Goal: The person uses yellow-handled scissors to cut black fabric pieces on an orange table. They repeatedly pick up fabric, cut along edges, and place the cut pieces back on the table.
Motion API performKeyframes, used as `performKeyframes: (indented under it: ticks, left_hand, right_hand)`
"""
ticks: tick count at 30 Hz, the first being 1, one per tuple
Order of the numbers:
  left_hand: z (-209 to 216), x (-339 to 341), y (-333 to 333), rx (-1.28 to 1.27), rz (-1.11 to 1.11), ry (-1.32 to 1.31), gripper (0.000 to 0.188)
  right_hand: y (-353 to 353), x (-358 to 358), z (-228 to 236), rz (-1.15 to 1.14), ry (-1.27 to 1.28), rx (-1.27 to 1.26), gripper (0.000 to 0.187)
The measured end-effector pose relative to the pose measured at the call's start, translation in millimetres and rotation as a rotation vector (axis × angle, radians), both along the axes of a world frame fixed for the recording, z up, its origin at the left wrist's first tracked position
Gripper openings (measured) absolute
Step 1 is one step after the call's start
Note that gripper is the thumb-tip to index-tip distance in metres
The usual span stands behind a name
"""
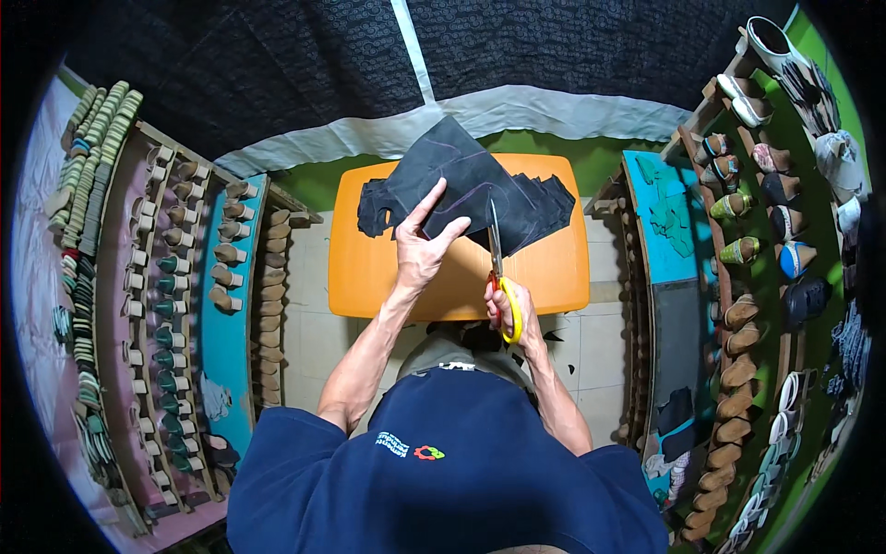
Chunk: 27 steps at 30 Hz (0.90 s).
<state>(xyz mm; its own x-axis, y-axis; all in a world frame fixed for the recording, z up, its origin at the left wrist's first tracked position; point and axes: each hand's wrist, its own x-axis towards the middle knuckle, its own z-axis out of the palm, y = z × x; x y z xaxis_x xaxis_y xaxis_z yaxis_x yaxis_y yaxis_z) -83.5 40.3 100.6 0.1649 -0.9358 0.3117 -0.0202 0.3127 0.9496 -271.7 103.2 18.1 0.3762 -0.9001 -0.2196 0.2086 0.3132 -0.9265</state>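
Note:
A dark sheet of material (441, 171) with curved purple lines drawn on it is held up over the orange table (443, 286). My left hand (423, 238) grips its near left edge, thumb and index finger spread on top, the other fingers partly hidden. My right hand (513, 319) is closed round the yellow and red handles of a pair of scissors (496, 242). Their blades point away from me and lie at the sheet's near edge, right of my left hand. Cut black pieces (552, 205) lie on the table under and beside the sheet.
Racks of shoe lasts (173, 314) stand at the left. More lasts and shoes (738, 369) line the right side. A blue shelf (663, 217) with teal scraps is right of the table. Dark scraps (552, 337) lie on the tiled floor. A dark curtain (277, 74) hangs behind.

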Motion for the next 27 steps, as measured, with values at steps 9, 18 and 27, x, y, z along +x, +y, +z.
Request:
performKeyframes:
  ticks: [9,18,27]
  left_hand:
    - [-1.1,4.1,0.9,-0.001,-0.014,0.092,0.066]
    - [-3.0,-1.0,8.1,0.006,0.001,0.283,0.066]
    - [-3.9,6.1,16.8,0.013,-0.087,0.205,0.065]
  right_hand:
    - [3.7,2.7,8.0,-0.055,0.020,-0.030,0.054]
    - [8.5,10.9,22.8,-0.085,0.019,-0.070,0.052]
    - [6.3,14.6,13.8,0.052,-0.241,0.047,0.067]
